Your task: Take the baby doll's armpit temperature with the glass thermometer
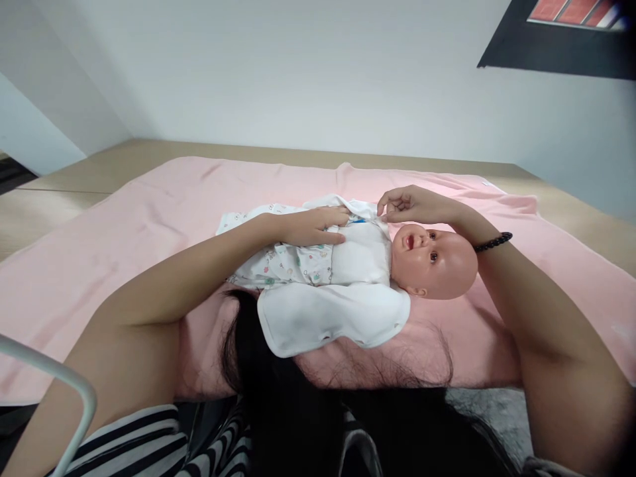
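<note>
A baby doll (pixel 437 265) lies on its back, head to the right, its mouth open. Its white baby shirt (pixel 338 315) is unfastened, with the near flap spread out flat and snaps along the edge. Printed white pants (pixel 298 262) cover the lower body. My left hand (pixel 318 225) rests on the doll's belly near the waistband, fingers stretched out. By the doll's neck, the fingertips of my right hand (pixel 402 204) pinch the far edge of the shirt. Something small and blue (pixel 356 220) shows between the hands; I cannot tell what it is.
A pink blanket (pixel 173 199) lies under the doll on a wooden table (pixel 591 218). Behind stands a white wall (pixel 298 79) with a dark-framed window (pixel 556 50) at upper right. Long dark hair (pixel 278 371) hangs over the near edge, and a pale curved bar (pixel 74 381) is at lower left.
</note>
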`<state>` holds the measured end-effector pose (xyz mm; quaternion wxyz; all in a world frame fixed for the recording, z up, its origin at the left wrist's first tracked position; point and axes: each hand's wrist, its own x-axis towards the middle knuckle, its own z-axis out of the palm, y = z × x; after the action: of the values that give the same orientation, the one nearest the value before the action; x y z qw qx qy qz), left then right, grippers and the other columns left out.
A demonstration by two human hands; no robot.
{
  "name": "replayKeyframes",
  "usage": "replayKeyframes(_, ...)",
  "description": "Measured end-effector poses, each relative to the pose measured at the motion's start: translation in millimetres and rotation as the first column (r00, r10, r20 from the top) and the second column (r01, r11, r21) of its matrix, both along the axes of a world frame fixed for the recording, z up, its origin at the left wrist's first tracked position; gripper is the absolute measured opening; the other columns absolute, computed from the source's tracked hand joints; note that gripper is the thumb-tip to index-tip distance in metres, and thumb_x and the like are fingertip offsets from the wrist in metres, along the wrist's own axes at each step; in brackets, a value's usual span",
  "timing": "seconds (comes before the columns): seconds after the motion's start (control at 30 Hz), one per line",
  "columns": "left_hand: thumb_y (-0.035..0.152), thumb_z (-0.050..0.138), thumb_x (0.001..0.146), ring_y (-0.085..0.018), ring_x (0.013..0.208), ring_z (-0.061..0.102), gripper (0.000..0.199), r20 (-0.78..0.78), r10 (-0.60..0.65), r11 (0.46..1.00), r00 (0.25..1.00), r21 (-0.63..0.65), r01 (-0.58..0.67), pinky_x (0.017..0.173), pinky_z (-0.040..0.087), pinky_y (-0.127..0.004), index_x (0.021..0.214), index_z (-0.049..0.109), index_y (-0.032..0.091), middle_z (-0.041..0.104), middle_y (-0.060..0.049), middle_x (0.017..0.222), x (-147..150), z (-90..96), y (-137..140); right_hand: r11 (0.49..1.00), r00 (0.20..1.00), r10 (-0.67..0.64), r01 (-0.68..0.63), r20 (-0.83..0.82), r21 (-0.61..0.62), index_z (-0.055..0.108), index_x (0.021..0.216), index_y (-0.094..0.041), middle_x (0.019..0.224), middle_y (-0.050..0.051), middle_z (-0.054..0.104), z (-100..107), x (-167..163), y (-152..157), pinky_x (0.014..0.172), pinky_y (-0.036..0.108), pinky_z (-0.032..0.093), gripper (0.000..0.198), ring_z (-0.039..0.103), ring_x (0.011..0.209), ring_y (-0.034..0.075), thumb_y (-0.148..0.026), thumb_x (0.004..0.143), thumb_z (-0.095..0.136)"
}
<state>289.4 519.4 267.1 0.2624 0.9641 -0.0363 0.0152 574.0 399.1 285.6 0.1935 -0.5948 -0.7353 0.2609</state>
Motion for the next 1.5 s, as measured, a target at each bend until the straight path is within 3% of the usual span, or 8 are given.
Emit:
replayKeyframes(0.13,0.063,0.039,0.102,-0.025,0.1,0.049,0.044,-0.009,0.015,1.0,1.0,0.012,-0.015,0.092,0.042,-0.039,0.089,0.044,0.021,0.051,-0.007,0.106,0.0,0.8,-1.9,0.996,0.997,0.072,-0.072,-0.001,-0.06,0.078,0.119,-0.031,0.102,0.002,0.074,2.0,-4.6,-2.9,0.072,0.03,0.048,0.048,0.062,0.086,0.017,-0.064,0.085,0.073)
replayKeyframes(0.3,0.062,0.04,0.102,-0.025,0.1,0.048,0.043,-0.013,0.015,1.0,1.0,-0.005,-0.016,0.094,0.042,-0.04,0.089,0.044,0.021,0.049,-0.006,0.104,-0.2,0.6,-2.5,0.982,0.986,0.162,-0.165,-0.04,-0.095,0.07,0.135,-0.032,0.139,0.002,0.066,2.9,1.7,-2.6,0.1,0.034,0.052,0.048,0.062,0.125,0.023,-0.056,0.094,0.065)
replayKeyframes(0.53,0.061,0.04,0.103,-0.025,0.097,0.047,0.042,-0.012,0.012,1.0,1.0,0.011,-0.012,0.092,0.042,-0.042,0.089,0.043,0.021,0.047,-0.006,0.101,0.7,0.9,-3.2,1.0,0.985,0.026,-0.025,-0.171,0.005,0.067,0.097,-0.02,0.1,0.005,0.07,-6.1,9.0,6.1,0.083,0.032,0.053,0.033,0.064,0.092,0.017,-0.047,0.082,0.08)
replayKeyframes(0.77,0.063,0.039,0.102,-0.025,0.095,0.046,0.044,-0.005,0.025,1.0,1.0,0.013,-0.025,0.088,0.041,-0.04,0.089,0.044,0.021,0.048,-0.007,0.1,0.1,-0.1,-2.1,1.0,0.995,-0.007,0.005,-0.104,-0.024,0.078,0.092,-0.021,0.094,0.004,0.075,-7.1,4.2,4.9,0.08,0.032,0.052,0.03,0.067,0.089,0.019,-0.047,0.079,0.081)
replayKeyframes(1.1,0.061,0.042,0.102,-0.022,0.09,0.047,0.042,-0.001,0.058,0.998,0.998,0.009,-0.058,0.081,0.039,-0.037,0.092,0.044,0.021,0.052,-0.006,0.098,-0.7,-3.8,0.5,0.942,0.973,0.225,-0.231,-0.05,-0.243,0.077,0.127,-0.024,0.146,0.009,0.06,-0.9,10.1,1.9,0.1,0.035,0.052,0.051,0.061,0.126,0.026,-0.06,0.092,0.065)
replayKeyframes(1.33,0.058,0.044,0.101,-0.025,0.11,0.056,0.04,0.096,0.137,0.99,0.986,0.025,-0.14,0.1,0.044,-0.039,0.107,0.057,0.02,0.061,-0.01,0.116,-2.7,-2.3,9.1,0.939,0.964,0.256,-0.232,0.065,-0.252,0.073,0.134,-0.029,0.149,0.009,0.054,-1.4,15.6,2.9,0.106,0.034,0.052,0.054,0.053,0.137,0.027,-0.063,0.095,0.06)
replayKeyframes(1.4,0.056,0.046,0.099,-0.025,0.115,0.057,0.04,0.219,0.335,0.942,0.916,-0.061,-0.33,0.104,0.045,-0.04,0.114,0.057,0.02,0.061,-0.01,0.121,-2.2,-6.0,20.4,0.957,0.966,0.242,-0.223,0.087,-0.187,0.066,0.144,-0.032,0.15,0.008,0.053,-1.2,19.0,1.6,0.112,0.037,0.049,0.059,0.052,0.138,0.028,-0.065,0.096,0.057)
replayKeyframes(1.5,0.055,0.048,0.097,-0.026,0.116,0.06,0.051,0.207,0.685,0.728,0.698,-0.233,-0.645,0.104,0.049,-0.042,0.135,0.046,0.022,0.058,-0.012,0.132,-1.5,-14.7,43.5,0.993,0.993,0.105,-0.103,0.045,-0.06,0.056,0.151,-0.039,0.156,0.004,0.051,-1.1,21.1,-0.9,0.118,0.043,0.046,0.059,0.048,0.144,0.029,-0.066,0.099,0.052)
